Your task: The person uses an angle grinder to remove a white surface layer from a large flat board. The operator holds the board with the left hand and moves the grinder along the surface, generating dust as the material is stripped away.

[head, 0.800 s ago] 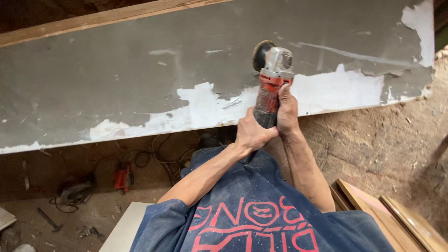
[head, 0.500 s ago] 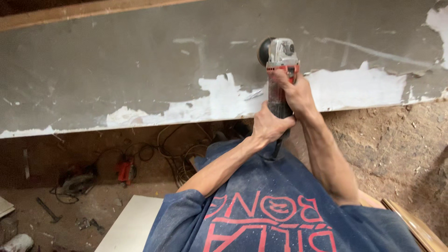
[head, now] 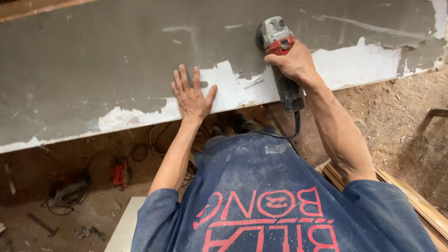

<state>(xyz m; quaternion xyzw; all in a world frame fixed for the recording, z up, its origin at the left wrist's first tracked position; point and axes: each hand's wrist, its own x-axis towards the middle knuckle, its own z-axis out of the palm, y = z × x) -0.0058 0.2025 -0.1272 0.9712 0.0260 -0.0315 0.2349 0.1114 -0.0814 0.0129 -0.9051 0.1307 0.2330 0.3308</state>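
Since the earlier frames, left hand (head: 192, 95) has let go of the grinder body and now lies flat on the panel, fingers spread and open, palm down, holding nothing; both hands gripped the tool before. Right hand (head: 292, 62) alone is wrapped shut around the angle grinder (head: 281, 60), fingers curled over the red and grey housing near its head. Grinder's dark rear handle runs back toward the person's body below the right wrist, and its black cord (head: 280, 134) loops off the handle's end across the blue shirt (head: 275, 196). Disc end of the tool sits just beyond the right hand, against the grey panel (head: 93, 60); whether the disc touches the surface cannot be told. Left hand rests on the near edge of the panel, partly over the white stripped band (head: 233, 91) that runs along that edge between the two hands and on past the right hand. Below the left forearm, on the dirt floor, lie tangled cables and a small red tool (head: 120, 173). Farther out on that side lies a hammer (head: 43, 225). Beside the right elbow, wooden boards (head: 420, 205) lie stacked.
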